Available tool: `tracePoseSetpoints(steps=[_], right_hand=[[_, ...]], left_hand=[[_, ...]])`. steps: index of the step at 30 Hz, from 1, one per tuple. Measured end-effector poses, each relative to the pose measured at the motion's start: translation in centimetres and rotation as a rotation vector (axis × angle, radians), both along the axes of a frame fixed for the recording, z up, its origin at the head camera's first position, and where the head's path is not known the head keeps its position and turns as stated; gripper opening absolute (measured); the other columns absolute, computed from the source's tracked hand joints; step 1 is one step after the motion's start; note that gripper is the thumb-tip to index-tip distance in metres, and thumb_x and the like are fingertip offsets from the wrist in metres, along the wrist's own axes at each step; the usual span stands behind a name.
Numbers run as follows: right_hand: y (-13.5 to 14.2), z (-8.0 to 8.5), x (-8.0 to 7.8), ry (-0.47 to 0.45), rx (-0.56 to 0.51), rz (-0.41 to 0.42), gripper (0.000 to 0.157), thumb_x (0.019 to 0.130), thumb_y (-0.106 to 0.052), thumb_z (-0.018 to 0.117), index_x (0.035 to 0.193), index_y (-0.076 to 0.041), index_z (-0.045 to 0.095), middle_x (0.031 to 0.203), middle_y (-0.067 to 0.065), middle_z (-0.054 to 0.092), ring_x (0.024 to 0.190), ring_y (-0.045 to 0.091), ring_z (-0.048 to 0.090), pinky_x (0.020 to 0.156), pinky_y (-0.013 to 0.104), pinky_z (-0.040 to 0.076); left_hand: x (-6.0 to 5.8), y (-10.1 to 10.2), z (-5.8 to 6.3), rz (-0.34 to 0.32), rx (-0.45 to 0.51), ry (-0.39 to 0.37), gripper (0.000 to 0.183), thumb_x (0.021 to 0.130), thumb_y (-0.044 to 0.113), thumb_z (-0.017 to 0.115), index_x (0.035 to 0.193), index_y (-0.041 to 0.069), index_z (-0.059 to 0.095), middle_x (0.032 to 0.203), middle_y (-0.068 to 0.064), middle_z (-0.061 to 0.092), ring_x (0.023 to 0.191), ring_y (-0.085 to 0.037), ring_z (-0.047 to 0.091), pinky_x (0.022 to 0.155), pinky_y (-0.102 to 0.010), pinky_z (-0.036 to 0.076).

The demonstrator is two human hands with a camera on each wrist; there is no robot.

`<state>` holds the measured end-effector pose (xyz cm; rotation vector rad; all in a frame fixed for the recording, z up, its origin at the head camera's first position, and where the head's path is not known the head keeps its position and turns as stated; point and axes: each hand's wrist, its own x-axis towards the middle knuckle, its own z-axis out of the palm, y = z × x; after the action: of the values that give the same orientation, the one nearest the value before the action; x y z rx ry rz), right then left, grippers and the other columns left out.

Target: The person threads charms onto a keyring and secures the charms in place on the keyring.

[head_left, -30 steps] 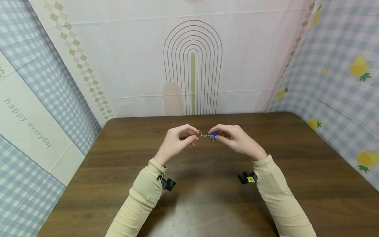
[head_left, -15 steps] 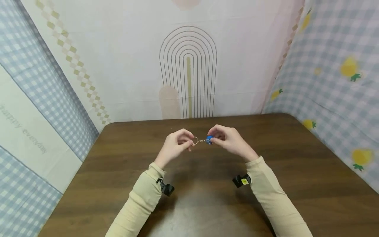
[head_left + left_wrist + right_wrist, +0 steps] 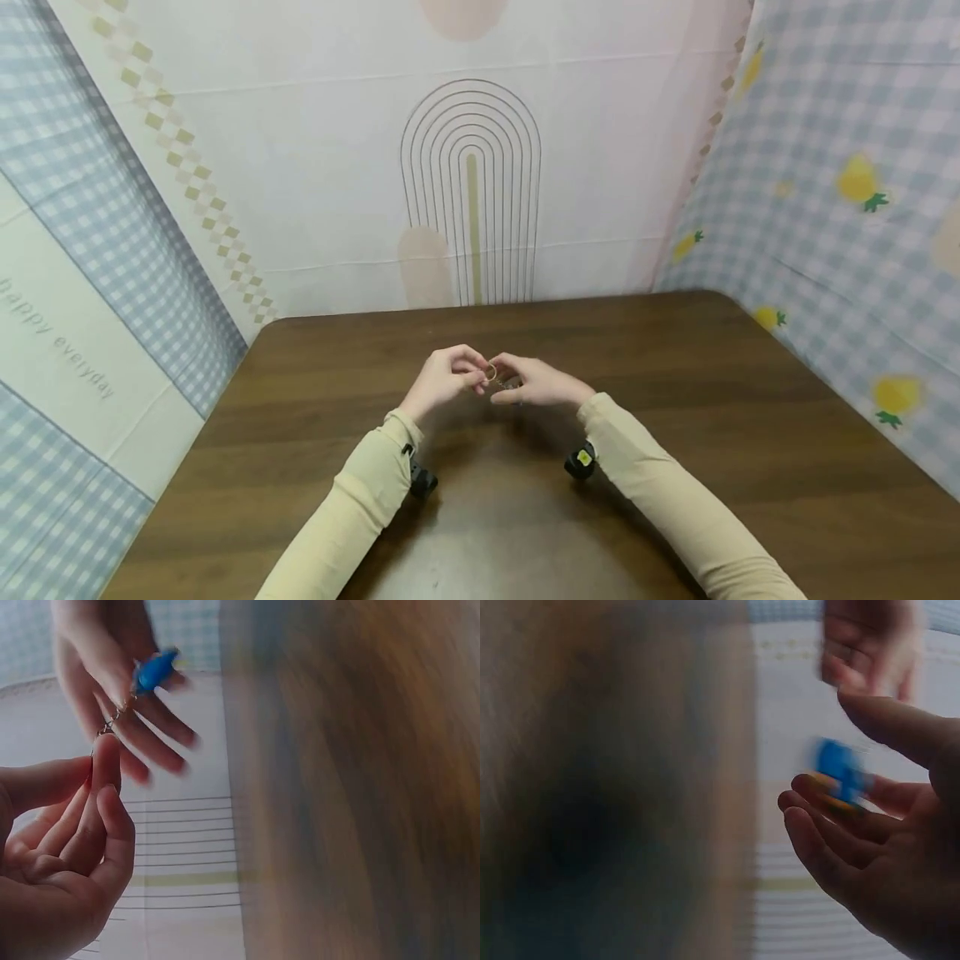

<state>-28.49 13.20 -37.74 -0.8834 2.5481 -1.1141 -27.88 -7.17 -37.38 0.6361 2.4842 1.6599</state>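
Note:
My left hand [image 3: 444, 381] pinches the metal ring [image 3: 492, 372] of a keychain between thumb and fingertip. From the ring a short chain [image 3: 112, 722] leads to a small blue charm [image 3: 155, 672], which tilts away from the left hand in the left wrist view. My right hand [image 3: 546, 382] is close by on the right, thumb apart from its spread fingers. In the right wrist view the blurred charm [image 3: 835, 765] shows between that thumb and the fingers, with some orange at its lower side. The head view has the charm mostly hidden by the right hand.
Both hands are over a dark brown wooden table [image 3: 480, 517]. A white patterned cloth [image 3: 337, 183] hangs behind it, and checked cloths hang at the left and right. Each wrist wears a small black camera [image 3: 580, 461].
My right hand has moved left and down toward the left hand, and its fingers have let go of the charm. The left hand keeps the ring; the chain is no longer stretched straight.

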Motion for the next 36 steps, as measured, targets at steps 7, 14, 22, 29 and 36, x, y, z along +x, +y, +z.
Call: tracePoseSetpoints(steps=[7, 14, 22, 29, 36], right_hand=[[-1.4, -0.7, -0.4, -0.109, -0.067, 0.049, 0.016, 0.094, -0.009, 0.06, 0.108, 0.0, 0.063, 0.093, 0.016, 0.071, 0.077, 0.025, 0.067, 0.067, 0.036, 0.057], [-0.4, -0.8, -0.3, -0.075, -0.03, 0.032, 0.02, 0.095, -0.012, 0.057, 0.111, -0.004, 0.066, 0.097, 0.01, 0.07, 0.084, 0.029, 0.064, 0.071, 0.04, 0.057], [0.2, -1.9, -0.6, -0.161, -0.069, -0.108, 0.02, 0.093, -0.011, 0.062, 0.105, 0.002, 0.055, 0.079, 0.008, 0.063, 0.069, 0.016, 0.057, 0.061, 0.03, 0.051], [0.4, -2.5, -0.4, -0.139, 0.072, -0.037, 0.006, 0.091, -0.004, 0.06, 0.096, -0.001, 0.058, 0.077, 0.005, 0.062, 0.064, 0.013, 0.053, 0.058, 0.025, 0.046], [0.0, -2.2, 0.2, 0.003, 0.214, -0.013, 0.006, 0.09, -0.001, 0.059, 0.095, -0.004, 0.06, 0.083, 0.007, 0.065, 0.07, 0.01, 0.055, 0.065, 0.022, 0.046]], left_hand=[[0.2, -0.3, 0.2, 0.032, 0.063, -0.034, 0.012, 0.089, -0.002, 0.063, 0.102, -0.005, 0.064, 0.09, -0.022, 0.073, 0.071, -0.013, 0.07, 0.081, -0.048, 0.058], [0.3, -0.7, -0.1, 0.098, 0.047, -0.069, 0.014, 0.089, -0.004, 0.063, 0.103, -0.008, 0.064, 0.088, -0.023, 0.073, 0.068, -0.014, 0.069, 0.081, -0.049, 0.058], [0.0, -0.6, -1.0, 0.069, -0.134, -0.14, 0.015, 0.085, -0.008, 0.059, 0.098, -0.006, 0.065, 0.08, -0.02, 0.071, 0.06, -0.015, 0.065, 0.066, -0.036, 0.059], [0.2, -0.3, -2.1, -0.029, -0.318, -0.196, 0.009, 0.084, -0.007, 0.06, 0.091, -0.004, 0.064, 0.07, -0.012, 0.069, 0.056, -0.014, 0.063, 0.055, -0.025, 0.053], [-0.2, -0.1, -2.5, -0.085, -0.416, -0.205, 0.005, 0.085, -0.004, 0.064, 0.083, 0.0, 0.062, 0.063, -0.007, 0.065, 0.052, -0.011, 0.061, 0.052, -0.023, 0.053]])
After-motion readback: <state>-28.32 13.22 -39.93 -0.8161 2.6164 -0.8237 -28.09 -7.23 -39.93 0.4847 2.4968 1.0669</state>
